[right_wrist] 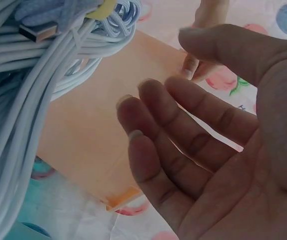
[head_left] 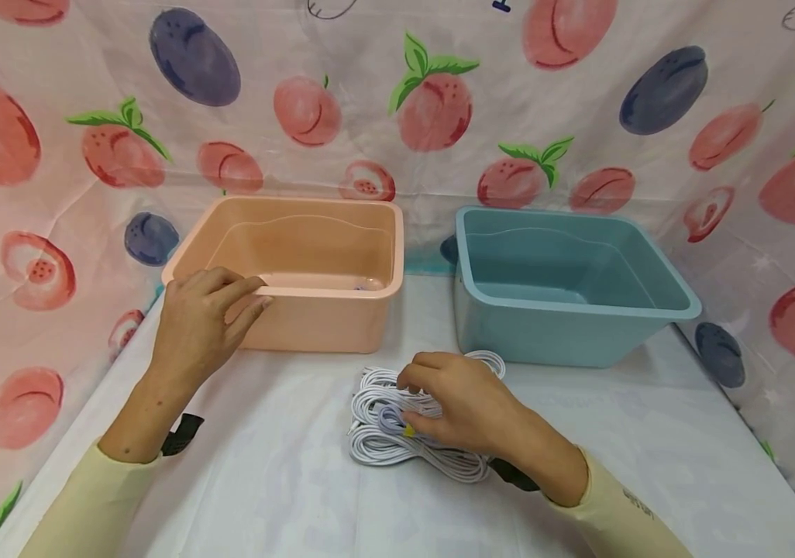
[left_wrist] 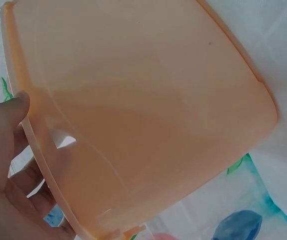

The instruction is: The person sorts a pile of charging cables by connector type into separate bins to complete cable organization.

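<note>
My left hand (head_left: 219, 310) rests on the near rim of a peach plastic bin (head_left: 331, 293). Its index finger lies along the rim and the other fingers touch the outer wall. The left wrist view shows the bin's wall (left_wrist: 153, 110) close up, with the left hand's (left_wrist: 6, 170) thumb at the rim. My right hand (head_left: 449, 403) hovers over a pile of coiled white cables (head_left: 376, 438), its fingertips touching the top coils. In the right wrist view the right hand (right_wrist: 208, 145) is relaxed and holds nothing. The cables (right_wrist: 28, 95) hang beside it with a yellow tie (right_wrist: 102, 10) and a USB plug (right_wrist: 36, 32).
A blue-grey plastic bin (head_left: 579, 307) stands to the right of the peach one, and both look nearly empty. A white cloth (head_left: 265, 480) covers the table. A fruit-print curtain (head_left: 439, 101) closes the back and both sides.
</note>
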`<state>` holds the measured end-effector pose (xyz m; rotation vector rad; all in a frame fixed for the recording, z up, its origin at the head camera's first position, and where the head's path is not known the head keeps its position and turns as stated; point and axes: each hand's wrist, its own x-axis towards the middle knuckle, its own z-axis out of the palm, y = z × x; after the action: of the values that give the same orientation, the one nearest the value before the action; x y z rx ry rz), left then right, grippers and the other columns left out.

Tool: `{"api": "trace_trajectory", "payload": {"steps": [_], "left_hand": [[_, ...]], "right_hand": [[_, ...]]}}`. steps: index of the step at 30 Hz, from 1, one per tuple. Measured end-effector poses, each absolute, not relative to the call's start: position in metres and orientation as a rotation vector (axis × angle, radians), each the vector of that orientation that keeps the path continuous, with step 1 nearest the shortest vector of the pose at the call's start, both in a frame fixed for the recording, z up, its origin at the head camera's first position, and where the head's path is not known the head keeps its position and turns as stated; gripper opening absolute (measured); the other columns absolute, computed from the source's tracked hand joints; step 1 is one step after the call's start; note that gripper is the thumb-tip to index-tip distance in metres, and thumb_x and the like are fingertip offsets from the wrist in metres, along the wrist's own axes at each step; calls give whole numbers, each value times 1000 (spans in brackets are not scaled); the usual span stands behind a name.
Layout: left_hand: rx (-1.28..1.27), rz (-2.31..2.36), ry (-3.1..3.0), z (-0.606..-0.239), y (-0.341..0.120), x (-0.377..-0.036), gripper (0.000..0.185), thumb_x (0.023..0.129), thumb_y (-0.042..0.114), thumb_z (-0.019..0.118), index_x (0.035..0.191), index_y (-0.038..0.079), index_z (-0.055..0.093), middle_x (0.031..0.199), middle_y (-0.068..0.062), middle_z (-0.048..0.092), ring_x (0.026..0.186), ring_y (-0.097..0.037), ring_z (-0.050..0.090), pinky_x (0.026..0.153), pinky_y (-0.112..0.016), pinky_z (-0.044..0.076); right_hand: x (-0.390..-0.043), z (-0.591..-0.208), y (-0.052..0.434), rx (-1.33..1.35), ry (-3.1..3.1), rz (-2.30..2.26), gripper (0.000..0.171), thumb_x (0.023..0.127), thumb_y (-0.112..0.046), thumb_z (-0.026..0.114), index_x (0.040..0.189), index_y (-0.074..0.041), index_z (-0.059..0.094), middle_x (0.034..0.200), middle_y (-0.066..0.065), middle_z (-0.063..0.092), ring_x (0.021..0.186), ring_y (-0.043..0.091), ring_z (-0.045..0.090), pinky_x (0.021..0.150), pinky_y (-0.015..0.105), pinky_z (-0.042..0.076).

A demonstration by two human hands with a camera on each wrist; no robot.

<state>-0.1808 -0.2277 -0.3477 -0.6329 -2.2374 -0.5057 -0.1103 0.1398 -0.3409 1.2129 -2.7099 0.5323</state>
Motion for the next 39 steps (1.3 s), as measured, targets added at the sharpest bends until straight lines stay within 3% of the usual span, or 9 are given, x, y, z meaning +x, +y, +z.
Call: {"api": "trace_trajectory", "payload": {"steps": [6, 17, 27, 35, 39], "left_hand": [[-632, -498, -2239, -347, -227, -181, 25, 89, 22, 87, 107, 5, 82, 93, -10, 69, 85, -32, 64, 77, -56, 41], [-623, -505, -2256, -348, -228, -179, 25, 89, 22, 87, 108, 6, 82, 93, -10, 70, 86, -33, 64, 80, -57, 42], [-619, -517, -2246, -346, -227, -181, 26, 89, 21, 87, 109, 6, 83, 93, -10, 70, 85, -33, 64, 82, -58, 42], [-621, -522, -2244, -346, -227, -181, 24, 89, 21, 87, 107, 6, 83, 92, -9, 70, 85, -33, 65, 82, -57, 42], [-621, -524, -2246, -348, -228, -180, 25, 89, 21, 87, 108, 6, 82, 92, -9, 70, 86, -33, 64, 83, -58, 43]], "right_hand": [[-109, -344, 138, 1238, -2753, 457, 26, 84, -28, 89, 104, -17, 77, 97, -6, 72, 80, 7, 65, 67, 27, 54], [-107, -352, 133, 1258, -2825, 328, 22, 82, -29, 89, 95, -19, 75, 87, -9, 66, 73, 6, 57, 64, 28, 50], [-107, -355, 127, 1243, -2858, 195, 32, 78, -34, 95, 83, -22, 65, 76, -14, 53, 67, 6, 49, 60, 27, 43], [-108, -362, 124, 1230, -2826, 122, 35, 76, -35, 95, 75, -23, 62, 72, -14, 54, 66, 9, 54, 61, 30, 47], [-106, -364, 122, 1220, -2826, 95, 37, 76, -34, 93, 71, -24, 58, 69, -14, 50, 64, 8, 50, 60, 30, 45]]}}
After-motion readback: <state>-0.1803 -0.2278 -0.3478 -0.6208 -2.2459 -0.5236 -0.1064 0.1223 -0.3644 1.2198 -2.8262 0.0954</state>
